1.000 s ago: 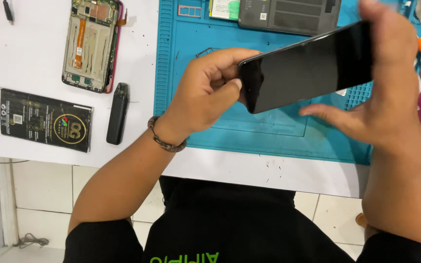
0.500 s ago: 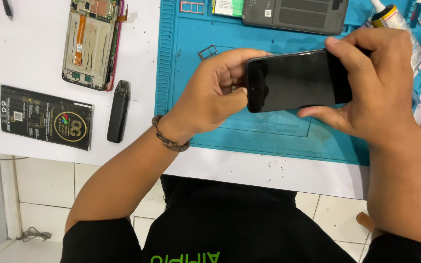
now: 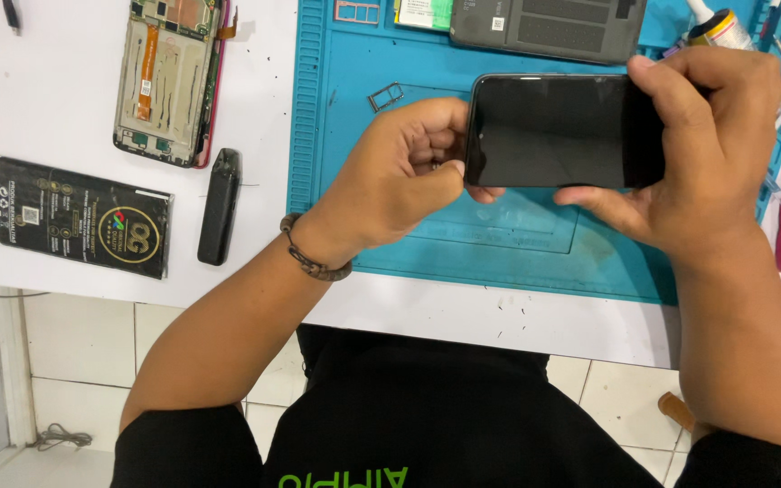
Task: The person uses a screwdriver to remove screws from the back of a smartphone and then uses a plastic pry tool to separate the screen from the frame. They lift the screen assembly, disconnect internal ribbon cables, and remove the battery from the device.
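in the head view, both hands hold a black smartphone [image 3: 558,132] flat, screen up, above the blue repair mat [image 3: 354,99] on the white worktop [image 3: 65,81]. the right hand [image 3: 707,154] wraps its fingers over the phone's 3 o'clock end, closed on it. the left hand [image 3: 399,176] pinches its fingers at the 9 o'clock edge. a sim tray [image 3: 387,96] lies on the mat just beyond the left hand, toward 12 o'clock. toward 9 o'clock lie a small black device [image 3: 220,206], an opened phone frame [image 3: 170,79] and a black printed packet [image 3: 80,216].
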